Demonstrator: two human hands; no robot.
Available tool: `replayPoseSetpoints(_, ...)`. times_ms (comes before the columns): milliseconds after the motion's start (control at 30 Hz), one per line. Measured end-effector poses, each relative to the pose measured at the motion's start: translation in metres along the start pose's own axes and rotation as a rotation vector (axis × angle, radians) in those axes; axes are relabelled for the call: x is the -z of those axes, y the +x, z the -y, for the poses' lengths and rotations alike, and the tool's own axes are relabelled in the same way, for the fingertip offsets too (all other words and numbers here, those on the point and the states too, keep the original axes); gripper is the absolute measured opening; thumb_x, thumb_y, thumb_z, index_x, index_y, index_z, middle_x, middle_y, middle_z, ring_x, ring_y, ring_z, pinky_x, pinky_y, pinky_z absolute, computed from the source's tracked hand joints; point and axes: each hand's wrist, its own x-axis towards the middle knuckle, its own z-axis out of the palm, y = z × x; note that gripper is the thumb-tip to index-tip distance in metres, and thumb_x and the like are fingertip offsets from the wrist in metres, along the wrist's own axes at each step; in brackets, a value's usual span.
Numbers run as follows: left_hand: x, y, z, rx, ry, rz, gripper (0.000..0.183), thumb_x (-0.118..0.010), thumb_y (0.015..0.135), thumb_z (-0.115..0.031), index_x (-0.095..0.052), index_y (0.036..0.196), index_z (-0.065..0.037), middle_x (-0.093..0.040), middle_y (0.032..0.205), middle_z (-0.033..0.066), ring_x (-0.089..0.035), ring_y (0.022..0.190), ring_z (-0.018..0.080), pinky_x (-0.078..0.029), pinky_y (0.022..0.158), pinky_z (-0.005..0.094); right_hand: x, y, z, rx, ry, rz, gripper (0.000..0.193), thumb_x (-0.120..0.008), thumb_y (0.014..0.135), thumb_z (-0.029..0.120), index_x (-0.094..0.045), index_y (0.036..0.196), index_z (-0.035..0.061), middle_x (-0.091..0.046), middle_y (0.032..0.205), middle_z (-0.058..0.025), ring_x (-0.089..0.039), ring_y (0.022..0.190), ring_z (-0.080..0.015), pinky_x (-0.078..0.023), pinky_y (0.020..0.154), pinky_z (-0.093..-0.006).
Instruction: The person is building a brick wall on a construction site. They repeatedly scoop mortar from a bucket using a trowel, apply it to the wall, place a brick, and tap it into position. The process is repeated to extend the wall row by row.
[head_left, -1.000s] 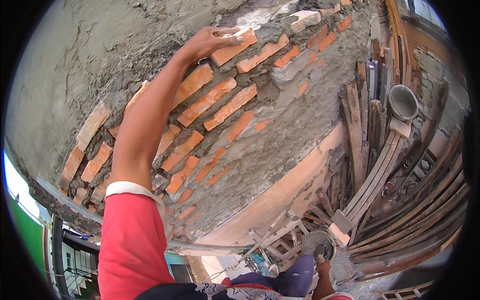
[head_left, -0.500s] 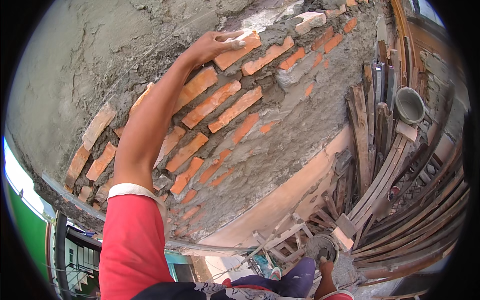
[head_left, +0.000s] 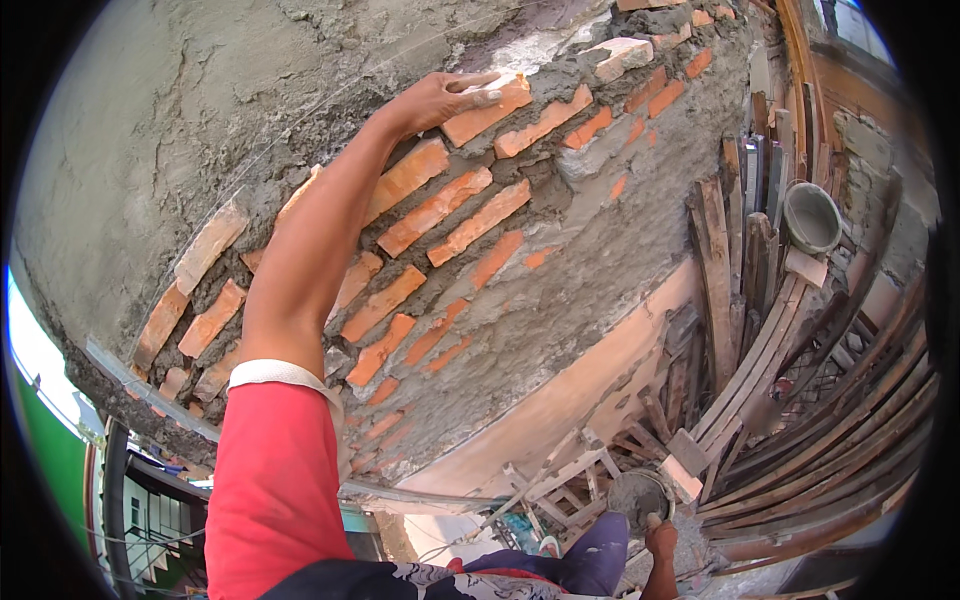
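My left hand (head_left: 440,100) is closed over the top of an orange brick (head_left: 488,112) on the upper course of a partly laid brick wall (head_left: 435,210). Thumb and fingers lie along its pale, mortar-smeared upper face, and grey mortar surrounds it. Low on the right, my right hand (head_left: 660,538) is at the near edge of a round bucket (head_left: 671,497) with grey mortar (head_left: 635,492) inside. Its fingers are curled, but whatever they may hold is too small to make out. A thin string line (head_left: 330,98) runs above the bricks.
Weathered timber planks (head_left: 830,460) are piled along the right. Another grey bucket (head_left: 812,218) stands among them. Below the wall is a wooden frame (head_left: 575,480). Rough grey plaster (head_left: 150,150) covers the surface at the upper left.
The view has shifted slightly. My left hand stays on the same brick. My right hand has moved a little lower against the bucket, at its near rim.
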Motion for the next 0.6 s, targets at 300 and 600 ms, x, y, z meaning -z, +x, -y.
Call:
replayPoseSetpoints(300, 0.000, 0.010, 0.002, -0.015, 0.073, 0.035, 0.066, -0.065, 0.091, -0.066, -0.055, 0.148, -0.035, -0.057, 0.148, 0.0147, -0.050, 0.141, 0.0375, -0.038, 0.121, 0.0560, -0.009, -0.004, 0.000, -0.050, 0.040, 0.013, 0.047, -0.069, 0.089, 0.037, -0.058, 0.100, -0.0069, -0.069, 0.092, -0.0316, -0.069, 0.084, -0.0500, -0.055, 0.078, -0.0566)
replayPoseSetpoints(600, -0.001, 0.013, 0.000, -0.066, 0.046, 0.046, 0.061, -0.063, 0.096, -0.060, -0.052, 0.150, -0.036, -0.049, 0.156, 0.0115, -0.044, 0.146, 0.0346, -0.035, 0.123, 0.0549, -0.040, -0.007, -0.006, -0.104, 0.119, -0.042, 0.044, -0.067, 0.091, 0.035, -0.062, 0.105, -0.0061, -0.070, 0.092, -0.0311, -0.070, 0.087, -0.0502, -0.055, 0.079, -0.0568)
